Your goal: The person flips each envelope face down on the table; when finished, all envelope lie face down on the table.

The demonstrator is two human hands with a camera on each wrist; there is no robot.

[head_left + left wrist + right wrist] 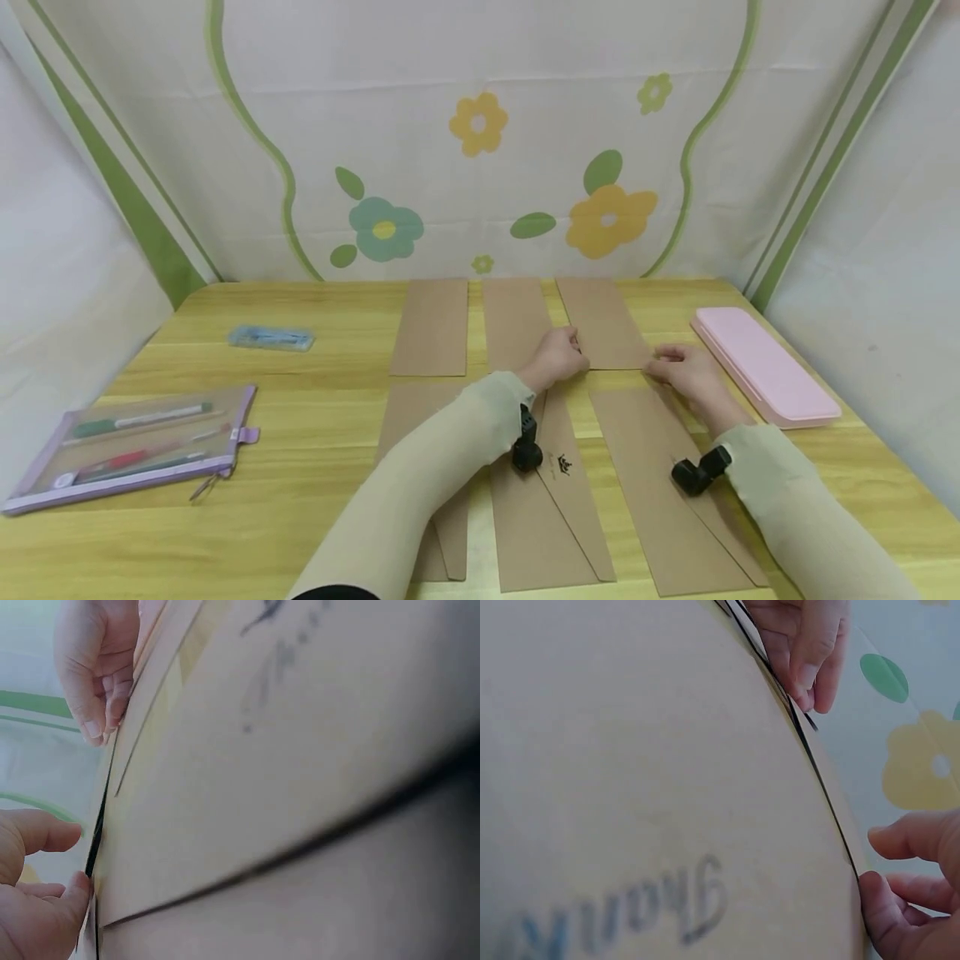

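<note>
Flat brown paper envelopes lie in two rows of three. Both hands are at the back-right envelope (603,321). My left hand (557,357) pinches its near left corner between thumb and fingers. At the near right corner, my right hand (688,377) holds the edge; in the right wrist view its thumb (881,904) lies against the paper, with the index finger raised off it. A dark line of shadow runs along that near edge. Below the hands are the front-middle envelope (540,533), with a printed crown and lettering, and the front-right envelope (645,475).
A pink case (765,362) stands right of the right hand. On the left lie a clear pouch with purple trim (150,479), holding pens, and a small light-blue packet (272,337). A flowered cloth (420,100) hangs behind the wooden table (322,417).
</note>
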